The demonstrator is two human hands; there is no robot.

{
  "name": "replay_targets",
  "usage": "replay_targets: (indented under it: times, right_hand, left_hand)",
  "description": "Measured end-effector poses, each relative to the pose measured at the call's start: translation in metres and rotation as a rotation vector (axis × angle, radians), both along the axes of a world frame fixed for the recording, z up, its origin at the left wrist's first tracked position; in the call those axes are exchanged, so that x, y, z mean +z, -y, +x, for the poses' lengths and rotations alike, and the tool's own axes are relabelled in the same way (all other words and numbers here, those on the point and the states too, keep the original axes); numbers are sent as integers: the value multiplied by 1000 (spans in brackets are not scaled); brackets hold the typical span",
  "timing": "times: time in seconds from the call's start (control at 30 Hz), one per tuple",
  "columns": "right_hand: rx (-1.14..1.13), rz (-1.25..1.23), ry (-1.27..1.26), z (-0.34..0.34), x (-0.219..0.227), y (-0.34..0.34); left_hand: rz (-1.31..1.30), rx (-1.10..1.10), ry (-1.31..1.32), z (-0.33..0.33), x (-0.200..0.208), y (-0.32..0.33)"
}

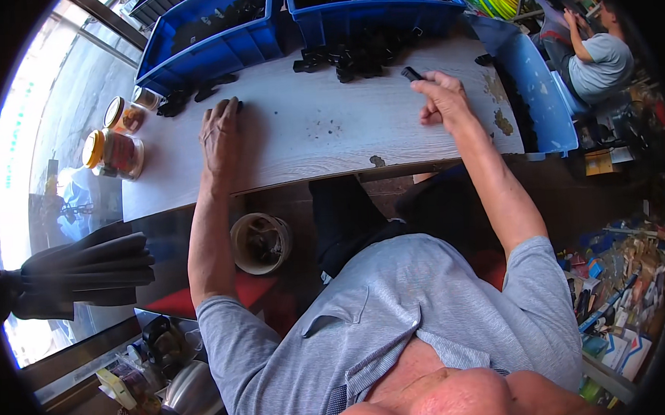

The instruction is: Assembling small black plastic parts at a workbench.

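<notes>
Black piece (411, 73) | long axis points forward-left | right grip (445, 99) pinching it | left grip (219, 134): can't tell

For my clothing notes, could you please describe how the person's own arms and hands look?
The left hand and right hand wear no gloves, and no watch shows. The forearms are bare. The left sleeve and right sleeve are short and grey, part of a shirt with a chest pocket.

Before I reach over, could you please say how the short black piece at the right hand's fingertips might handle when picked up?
The short black piece at the right hand is probably stiff, since it juts out straight without visible sagging. It is likely light, being small beside that hand.
</notes>
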State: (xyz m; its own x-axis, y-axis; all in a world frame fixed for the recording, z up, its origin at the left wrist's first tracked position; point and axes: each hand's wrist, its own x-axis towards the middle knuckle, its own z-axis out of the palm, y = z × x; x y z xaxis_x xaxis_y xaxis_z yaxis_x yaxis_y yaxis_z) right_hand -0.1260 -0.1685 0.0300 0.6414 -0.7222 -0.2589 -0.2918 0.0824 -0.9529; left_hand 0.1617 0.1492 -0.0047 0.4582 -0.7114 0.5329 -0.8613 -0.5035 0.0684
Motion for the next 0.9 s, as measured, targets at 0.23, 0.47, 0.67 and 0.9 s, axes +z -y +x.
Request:
replay_targets:
  times: [0.23, 0.47, 0.67, 0.9]
  right_hand:
    - [-503, -1, 107, -25, 0, 89]
    - [-418, -41, 42, -5, 10, 93]
    - [-241, -86, -26, 46, 13, 83]
    - [-284, -129, -21, 75, -1, 88]
  left_hand:
    - [-5, -105, -93, -59, 13, 27]
    - [-98, -168, -146, -95, 9, 69]
    - [-169, -193, -188, -98, -1, 87]
    - [-176, -180, -185, -95, -3, 88]
